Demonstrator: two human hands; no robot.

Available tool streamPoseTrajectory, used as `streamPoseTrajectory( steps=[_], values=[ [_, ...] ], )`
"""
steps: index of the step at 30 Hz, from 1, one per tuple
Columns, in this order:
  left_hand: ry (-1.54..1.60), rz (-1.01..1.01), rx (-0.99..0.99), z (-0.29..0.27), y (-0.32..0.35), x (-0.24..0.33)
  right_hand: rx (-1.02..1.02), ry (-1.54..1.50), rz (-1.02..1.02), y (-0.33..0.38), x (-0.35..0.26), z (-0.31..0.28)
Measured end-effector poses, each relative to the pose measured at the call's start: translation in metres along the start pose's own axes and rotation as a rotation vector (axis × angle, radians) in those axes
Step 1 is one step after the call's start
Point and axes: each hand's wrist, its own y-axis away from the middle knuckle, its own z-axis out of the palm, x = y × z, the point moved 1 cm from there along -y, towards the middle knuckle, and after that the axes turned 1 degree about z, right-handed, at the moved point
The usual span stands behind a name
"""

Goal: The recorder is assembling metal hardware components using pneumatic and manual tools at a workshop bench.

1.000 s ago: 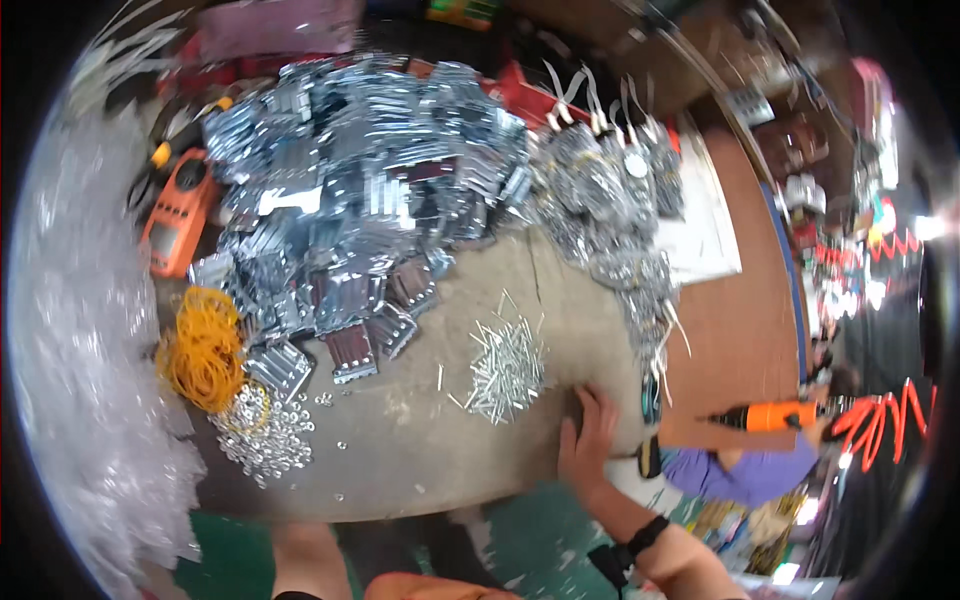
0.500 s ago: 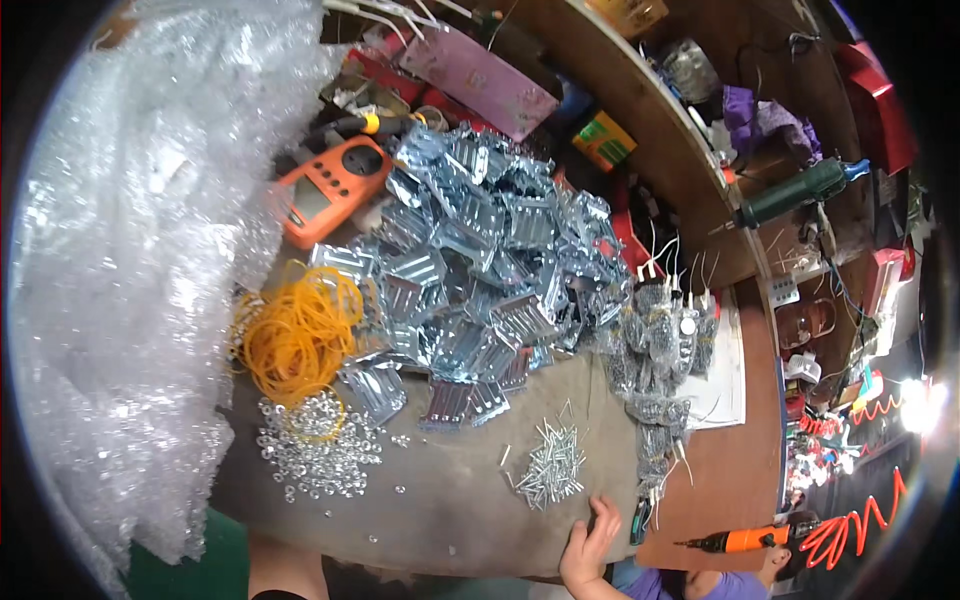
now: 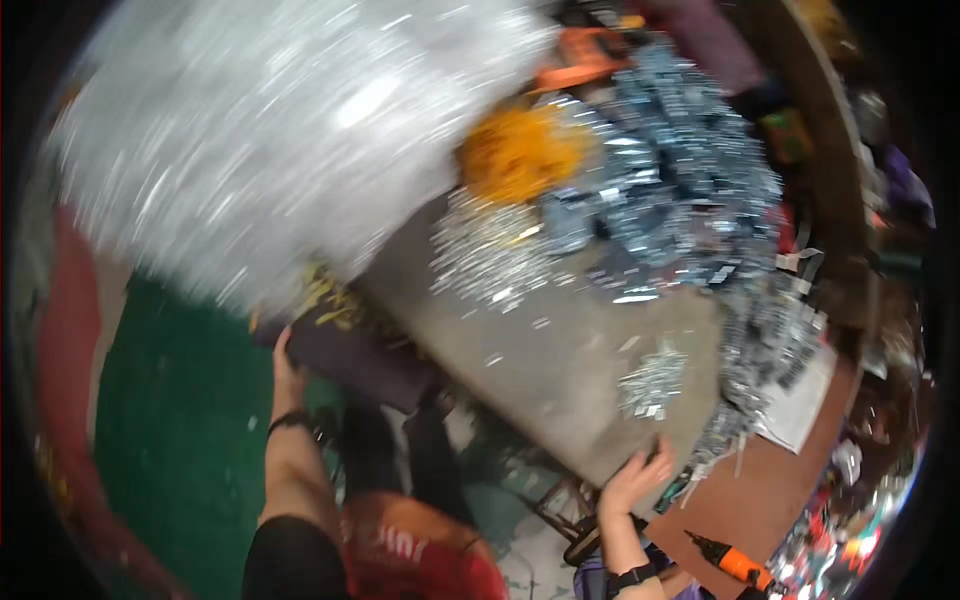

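Observation:
My left hand (image 3: 287,368) is at the left end of a dark, drawer-like box (image 3: 365,365) under the table's front edge. Its fingers are smeared by motion, so their grip does not show. Yellow pieces (image 3: 335,300) lie in or behind that box, too blurred to name. My right hand (image 3: 637,482) rests at the front right of the grey work surface (image 3: 540,390), fingers stretched out and holding nothing. Just beyond it lies a small heap of metal pins or screws (image 3: 655,382). Farther left are many small shiny pieces (image 3: 490,250) beside a bundle of orange rubber bands (image 3: 525,152).
A large mass of clear plastic wrap (image 3: 300,130) covers the left of the table. Silvery packets (image 3: 690,170) are heaped at the back, near an orange device (image 3: 585,55). An orange power screwdriver (image 3: 735,562) is at the lower right. Green floor (image 3: 190,400) shows at left.
My view has swung left and down, so the table sits farther up and right. My left arm now reaches forward to the dark box. My right hand stays near the table's front edge.

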Motion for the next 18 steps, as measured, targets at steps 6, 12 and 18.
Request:
streamPoseTrajectory(
  steps=[6,12,18],
  values=[
    [-0.106,-0.132,0.251,-0.146,0.042,0.035,-0.02,0.0,-0.088,0.012,0.008,0.015],
    [-0.356,0.107,0.419,-0.121,0.065,0.044,-0.023,0.012,-0.107,0.013,0.019,0.013],
    [-1.783,0.619,0.829,-0.066,0.007,0.071,0.029,0.007,-0.053,0.007,0.026,0.011]
  ],
)
